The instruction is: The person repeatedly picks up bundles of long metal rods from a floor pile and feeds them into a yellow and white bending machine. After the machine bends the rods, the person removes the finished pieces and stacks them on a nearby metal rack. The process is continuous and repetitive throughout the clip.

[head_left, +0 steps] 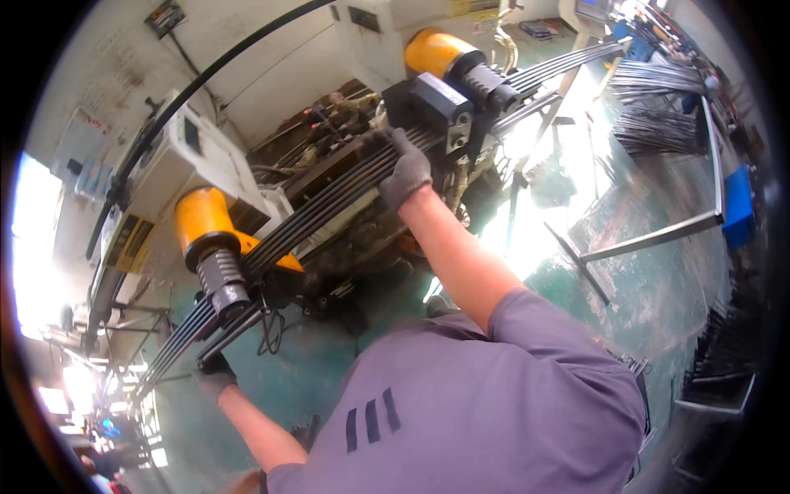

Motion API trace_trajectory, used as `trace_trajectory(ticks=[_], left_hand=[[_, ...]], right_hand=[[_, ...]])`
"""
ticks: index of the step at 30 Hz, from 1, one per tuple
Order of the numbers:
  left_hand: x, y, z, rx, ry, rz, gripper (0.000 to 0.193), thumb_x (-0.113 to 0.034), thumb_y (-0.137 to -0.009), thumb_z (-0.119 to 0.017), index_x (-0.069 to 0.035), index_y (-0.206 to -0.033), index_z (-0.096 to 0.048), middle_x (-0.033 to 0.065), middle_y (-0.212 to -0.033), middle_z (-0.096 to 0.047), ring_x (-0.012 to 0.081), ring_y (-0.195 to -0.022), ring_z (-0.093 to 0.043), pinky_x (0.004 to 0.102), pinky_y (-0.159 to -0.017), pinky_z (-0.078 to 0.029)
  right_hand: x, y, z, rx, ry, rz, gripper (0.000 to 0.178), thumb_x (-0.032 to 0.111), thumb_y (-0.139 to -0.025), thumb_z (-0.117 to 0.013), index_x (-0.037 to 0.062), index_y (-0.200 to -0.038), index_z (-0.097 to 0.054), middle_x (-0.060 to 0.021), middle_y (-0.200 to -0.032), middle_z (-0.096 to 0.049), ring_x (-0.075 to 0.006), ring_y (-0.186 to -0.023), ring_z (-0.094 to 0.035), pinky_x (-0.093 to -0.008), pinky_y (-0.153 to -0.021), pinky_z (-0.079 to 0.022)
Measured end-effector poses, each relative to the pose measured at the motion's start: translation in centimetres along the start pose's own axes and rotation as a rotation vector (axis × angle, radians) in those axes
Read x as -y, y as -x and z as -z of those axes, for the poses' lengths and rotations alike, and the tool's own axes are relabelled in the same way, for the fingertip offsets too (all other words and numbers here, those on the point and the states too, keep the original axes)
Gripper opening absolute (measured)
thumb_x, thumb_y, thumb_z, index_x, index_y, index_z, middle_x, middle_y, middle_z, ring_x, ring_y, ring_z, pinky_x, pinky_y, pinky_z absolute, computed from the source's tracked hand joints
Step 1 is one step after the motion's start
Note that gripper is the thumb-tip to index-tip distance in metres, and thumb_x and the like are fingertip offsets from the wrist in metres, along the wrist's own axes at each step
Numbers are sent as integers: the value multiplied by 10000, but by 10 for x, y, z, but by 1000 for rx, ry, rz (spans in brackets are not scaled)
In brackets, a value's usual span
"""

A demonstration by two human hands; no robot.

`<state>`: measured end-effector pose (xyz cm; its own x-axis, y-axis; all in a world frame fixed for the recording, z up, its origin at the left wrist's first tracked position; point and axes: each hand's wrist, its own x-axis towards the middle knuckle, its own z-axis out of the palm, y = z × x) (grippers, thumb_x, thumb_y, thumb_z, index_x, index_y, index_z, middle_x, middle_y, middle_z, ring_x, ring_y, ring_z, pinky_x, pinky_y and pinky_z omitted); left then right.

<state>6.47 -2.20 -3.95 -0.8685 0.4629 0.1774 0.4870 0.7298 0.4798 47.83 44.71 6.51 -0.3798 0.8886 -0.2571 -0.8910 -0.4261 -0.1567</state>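
Several long dark metal rods point(329, 196) lie side by side on a slant across the machine, running beneath two yellow-and-black cylindrical clamps. My right hand point(405, 174), in a grey glove, lies over the rods just left of the upper clamp point(444, 56), its fingers stretched across them. Down at the lower left, my gloved left hand point(216, 379) is closed around the end of a dark rod point(232, 336), below the lower clamp point(210, 230). Its fingertips are partly hidden.
Behind the rods stands a white machine body point(271, 78), with a control box point(191, 136) at the left. A black hose point(197, 78) arches overhead. Bundled rods point(658, 78) sit on a metal frame point(650, 236) at the right. A blue bin point(739, 206) stands beyond it.
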Motion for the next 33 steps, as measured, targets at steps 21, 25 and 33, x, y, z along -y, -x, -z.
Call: trace_trajectory(ticks=[21, 25, 33], left_hand=[[-239, -43, 185, -461, 1138, 244, 438, -311, -989, -448, -22, -1316, -484, 106, -1258, -567, 212, -1101, -562, 348, -969, -451], [-244, -64, 249, -310, 1133, 18, 458, -316, -982, -448, -3, -1311, -501, 114, -1213, -598, 210, -1104, -564, 335, -984, -431], [-251, -135, 303, -332, 694, -281, 419, -253, -964, -472, 28, -1268, -538, 118, -1180, -622, 206, -1085, -590, 299, -917, -458]], right_hand=[[-1, -21, 15, 55, 11, 83, 161, 244, -994, -474, 87, -1025, -493, 11, -682, -379, -153, -592, -387, -328, -616, -418], [-7, -20, 14, 50, -6, 60, 136, 216, -983, -498, 83, -986, -523, 17, -677, -389, -153, -584, -389, -336, -612, -424], [-7, -15, 10, 62, 10, 51, 147, 222, -987, -476, 78, -961, -487, 3, -663, -361, -168, -592, -387, -351, -612, -423]])
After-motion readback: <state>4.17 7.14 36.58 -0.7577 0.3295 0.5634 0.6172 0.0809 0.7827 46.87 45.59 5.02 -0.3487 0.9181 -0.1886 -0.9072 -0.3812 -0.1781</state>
